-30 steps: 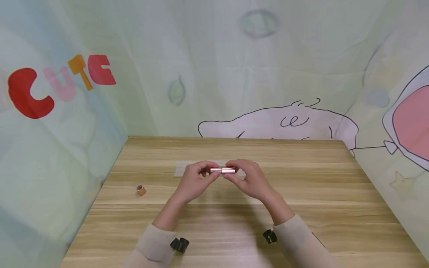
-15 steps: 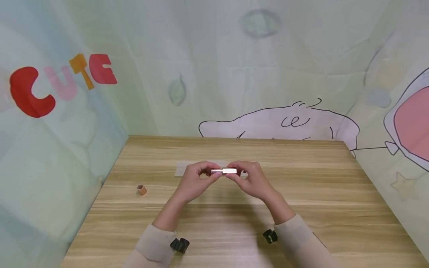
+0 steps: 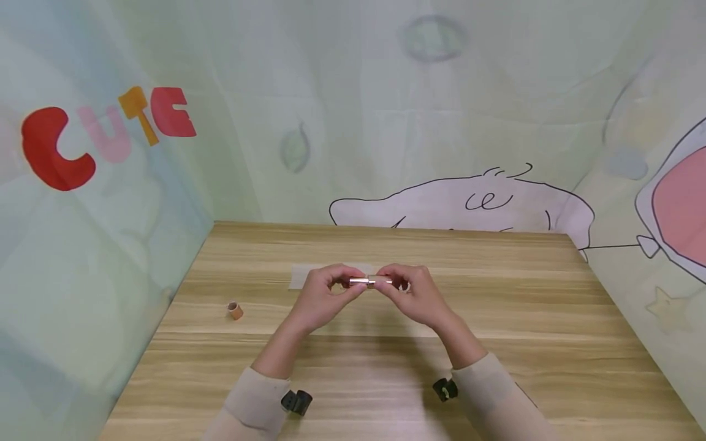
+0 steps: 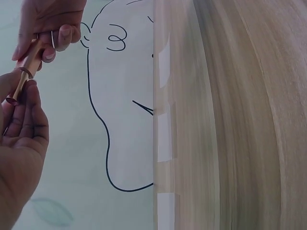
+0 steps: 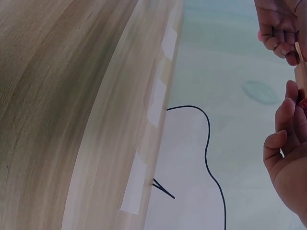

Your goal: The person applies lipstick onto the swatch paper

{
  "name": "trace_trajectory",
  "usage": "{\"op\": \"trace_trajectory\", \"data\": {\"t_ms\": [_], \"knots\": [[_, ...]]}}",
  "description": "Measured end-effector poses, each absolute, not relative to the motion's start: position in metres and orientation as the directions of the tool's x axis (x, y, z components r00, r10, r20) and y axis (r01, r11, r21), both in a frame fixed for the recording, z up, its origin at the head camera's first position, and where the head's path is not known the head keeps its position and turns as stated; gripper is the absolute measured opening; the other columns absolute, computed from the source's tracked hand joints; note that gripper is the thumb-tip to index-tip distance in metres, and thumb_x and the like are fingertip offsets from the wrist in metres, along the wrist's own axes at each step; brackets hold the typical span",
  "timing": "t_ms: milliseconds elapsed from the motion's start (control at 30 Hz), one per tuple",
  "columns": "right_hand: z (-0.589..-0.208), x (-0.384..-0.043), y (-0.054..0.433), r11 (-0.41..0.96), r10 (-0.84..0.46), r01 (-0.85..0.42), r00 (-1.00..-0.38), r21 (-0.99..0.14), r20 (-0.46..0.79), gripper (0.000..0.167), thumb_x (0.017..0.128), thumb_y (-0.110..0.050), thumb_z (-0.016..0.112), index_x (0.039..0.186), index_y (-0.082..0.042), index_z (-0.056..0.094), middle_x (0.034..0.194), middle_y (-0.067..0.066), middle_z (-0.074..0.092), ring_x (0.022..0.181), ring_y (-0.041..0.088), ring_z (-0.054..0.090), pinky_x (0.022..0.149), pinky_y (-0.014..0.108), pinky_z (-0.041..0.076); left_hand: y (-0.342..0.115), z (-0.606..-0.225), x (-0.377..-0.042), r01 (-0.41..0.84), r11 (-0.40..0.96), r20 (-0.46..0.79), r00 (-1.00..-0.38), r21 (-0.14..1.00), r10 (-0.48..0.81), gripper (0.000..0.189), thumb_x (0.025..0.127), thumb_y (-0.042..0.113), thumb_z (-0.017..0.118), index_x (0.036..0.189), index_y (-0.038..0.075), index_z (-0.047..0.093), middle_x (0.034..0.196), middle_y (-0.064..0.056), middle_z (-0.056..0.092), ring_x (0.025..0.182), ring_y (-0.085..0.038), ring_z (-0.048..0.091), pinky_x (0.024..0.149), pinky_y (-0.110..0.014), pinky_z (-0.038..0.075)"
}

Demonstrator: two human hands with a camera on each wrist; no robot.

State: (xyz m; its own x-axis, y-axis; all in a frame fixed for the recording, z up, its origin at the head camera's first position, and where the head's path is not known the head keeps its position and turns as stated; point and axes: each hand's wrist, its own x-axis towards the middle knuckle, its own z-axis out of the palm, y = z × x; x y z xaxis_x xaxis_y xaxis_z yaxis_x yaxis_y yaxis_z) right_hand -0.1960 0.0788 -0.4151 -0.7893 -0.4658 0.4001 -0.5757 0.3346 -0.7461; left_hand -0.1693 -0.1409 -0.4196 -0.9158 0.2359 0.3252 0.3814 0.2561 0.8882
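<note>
Between my hands, above the middle of the table, lies a shiny rose-gold lipstick [image 3: 360, 280], level from side to side. My left hand [image 3: 321, 298] pinches its narrower part between thumb and fingers. On the wider part, my right hand [image 3: 415, 298] has its thumb and fingertips. The left wrist view shows the step between both parts of the lipstick [image 4: 21, 86], with a dark red open end by the left thumb. Red also shows on the lipstick [image 5: 301, 84] at the right wrist view's edge. A small copper-coloured cap [image 3: 235, 311] is on the table to the left.
A pale translucent strip [image 3: 300, 277] lies on the wooden table [image 3: 496, 294] behind the hands. Printed cloth [image 3: 248, 122] hangs along the back and both sides. White tape pieces [image 4: 165, 139] run along the table's far edge.
Both hands keep their hold on the lipstick. The right fingers shift slightly, and the right thumb now covers more of the wider part. The head view has turned a little.
</note>
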Motion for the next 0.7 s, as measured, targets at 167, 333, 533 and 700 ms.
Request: {"op": "trace_trajectory", "data": {"t_ms": [167,333,533,700], "knots": [[-0.4145,-0.1952,0.0790,0.308,-0.465,-0.482,-0.829,-0.820,0.312,0.008,0.097,-0.013,0.070,0.093,-0.007,0.075,0.072,-0.003,0.066,0.057,0.009,0.047,0.050,0.021,0.035,-0.1405,-0.4188,-0.1683,0.397,0.251,0.338,-0.908,0.883,0.247,0.012,0.089,0.011,0.079,0.101,0.008,0.077,0.094,0.001,0.074,0.086,-0.016,0.065,0.082,-0.047,0.055],[-0.4134,-0.1952,0.0792,0.307,-0.469,-0.428,-0.845,-0.850,0.256,0.014,0.099,-0.015,0.066,0.091,-0.007,0.075,0.070,-0.002,0.066,0.053,0.008,0.045,0.048,0.021,0.033,-0.1405,-0.4181,-0.1671,0.407,0.264,0.345,-0.904,0.874,0.253,0.012,0.089,0.010,0.079,0.101,0.008,0.077,0.096,0.001,0.074,0.089,-0.015,0.065,0.084,-0.050,0.055],[-0.4126,-0.1949,0.0800,0.319,-0.468,-0.357,-0.865,-0.878,0.182,0.019,0.102,-0.019,0.063,0.093,-0.006,0.075,0.070,0.008,0.065,0.052,0.010,0.044,0.047,0.022,0.035,-0.1407,-0.4181,-0.1663,0.423,0.296,0.357,-0.900,0.856,0.252,0.013,0.088,0.010,0.080,0.100,0.009,0.078,0.095,0.003,0.074,0.087,-0.015,0.065,0.082,-0.038,0.054],[-0.4119,-0.1945,0.0800,0.320,-0.463,-0.298,-0.877,-0.899,0.126,0.023,0.102,-0.023,0.062,0.093,-0.006,0.074,0.069,0.005,0.063,0.052,0.012,0.045,0.047,0.022,0.036,-0.1407,-0.4194,-0.1661,0.444,0.313,0.377,-0.891,0.839,0.254,0.014,0.087,0.011,0.081,0.100,0.010,0.078,0.094,0.004,0.074,0.086,-0.013,0.064,0.080,-0.033,0.052]]}}
